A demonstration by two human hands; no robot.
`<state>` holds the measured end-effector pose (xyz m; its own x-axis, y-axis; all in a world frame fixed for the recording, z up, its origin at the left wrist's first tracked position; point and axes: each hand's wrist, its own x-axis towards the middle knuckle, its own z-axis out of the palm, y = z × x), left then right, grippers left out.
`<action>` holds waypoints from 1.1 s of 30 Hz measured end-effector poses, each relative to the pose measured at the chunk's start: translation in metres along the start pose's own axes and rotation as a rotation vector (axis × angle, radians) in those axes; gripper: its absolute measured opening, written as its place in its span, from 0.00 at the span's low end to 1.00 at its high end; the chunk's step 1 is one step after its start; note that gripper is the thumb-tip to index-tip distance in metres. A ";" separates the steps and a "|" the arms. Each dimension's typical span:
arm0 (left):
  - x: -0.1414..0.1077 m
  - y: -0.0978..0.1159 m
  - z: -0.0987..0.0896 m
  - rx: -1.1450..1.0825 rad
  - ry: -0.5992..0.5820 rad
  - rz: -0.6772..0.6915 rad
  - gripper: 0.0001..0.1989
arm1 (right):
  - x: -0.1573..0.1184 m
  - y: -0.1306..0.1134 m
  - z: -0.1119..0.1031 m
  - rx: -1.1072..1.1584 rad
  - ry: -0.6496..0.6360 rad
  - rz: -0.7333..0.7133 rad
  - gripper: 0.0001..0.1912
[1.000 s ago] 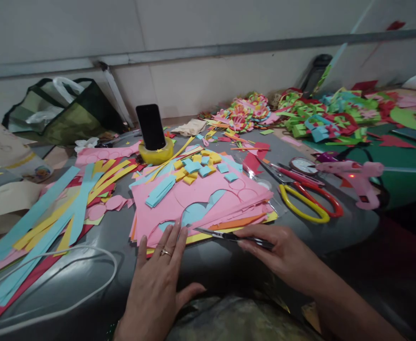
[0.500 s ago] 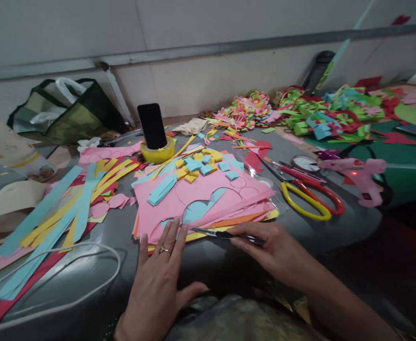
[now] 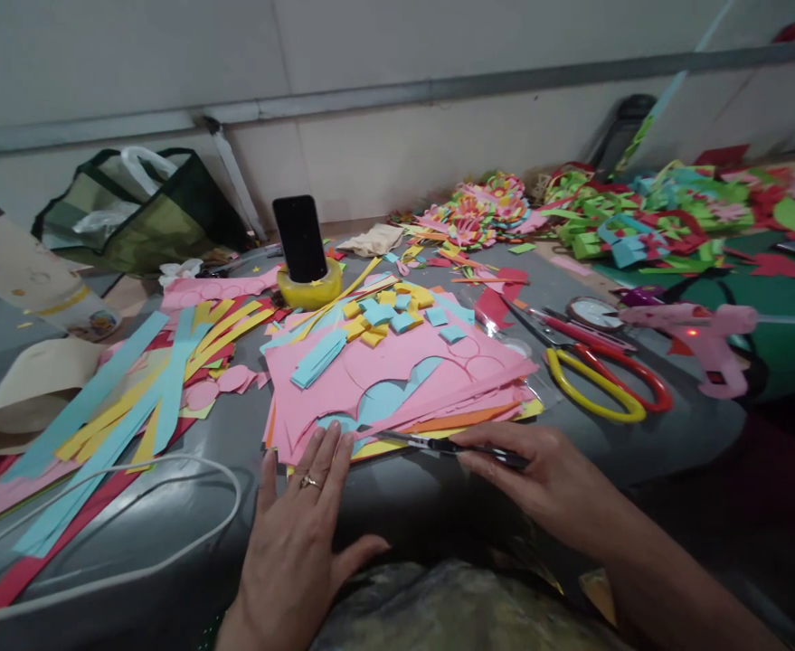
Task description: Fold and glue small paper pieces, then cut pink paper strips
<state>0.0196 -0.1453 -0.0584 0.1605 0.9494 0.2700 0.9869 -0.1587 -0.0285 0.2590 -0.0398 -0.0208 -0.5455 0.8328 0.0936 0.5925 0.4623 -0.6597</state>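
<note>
On the near edge of the grey table (image 3: 620, 457), the stack of coloured paper (image 3: 306, 411) is set out at centre, topped by a pink sheet marked with drawn circles and cut with curved gaps, through which blue paper is seen. The left hand (image 3: 298, 542) is laid open across its near left corner, fingers close together, thumb spread. In the right hand (image 3: 533, 479), the slim black-and-silver pointed tool (image 3: 430, 443) is gripped between thumb and fingers, its tip aimed left along the near edge, just beside the other fingertips; whether paper is touched by the tip cannot be told. The two hands are held apart. Blue and yellow paper pieces (image 3: 378, 316) are scattered over the far side of the stack. To the right, scissors (image 3: 631, 414) are laid near a pink glue gun (image 3: 724, 362), its light lit red. Beyond the stack, a smartphone (image 3: 300, 240) is propped in a yellow holder (image 3: 310, 289).
</note>
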 end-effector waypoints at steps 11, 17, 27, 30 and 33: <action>0.019 0.011 0.001 -0.010 0.018 -0.007 0.38 | 0.004 0.010 0.003 0.014 0.054 0.031 0.12; 0.011 0.003 0.000 -0.015 0.011 -0.015 0.36 | 0.005 0.010 0.005 0.046 0.043 0.039 0.11; 0.016 0.006 -0.002 0.007 0.003 -0.028 0.37 | 0.003 0.007 -0.005 -0.018 0.054 0.013 0.10; 0.019 0.008 -0.001 0.000 0.004 -0.009 0.39 | 0.005 0.007 -0.002 -0.021 0.066 0.013 0.11; 0.021 0.010 0.003 -0.032 -0.004 0.028 0.39 | 0.005 0.007 0.003 -0.007 0.068 0.018 0.11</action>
<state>0.0325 -0.1260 -0.0556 0.1879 0.9456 0.2656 0.9811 -0.1935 -0.0054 0.2585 -0.0329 -0.0276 -0.4936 0.8596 0.1320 0.6064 0.4490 -0.6563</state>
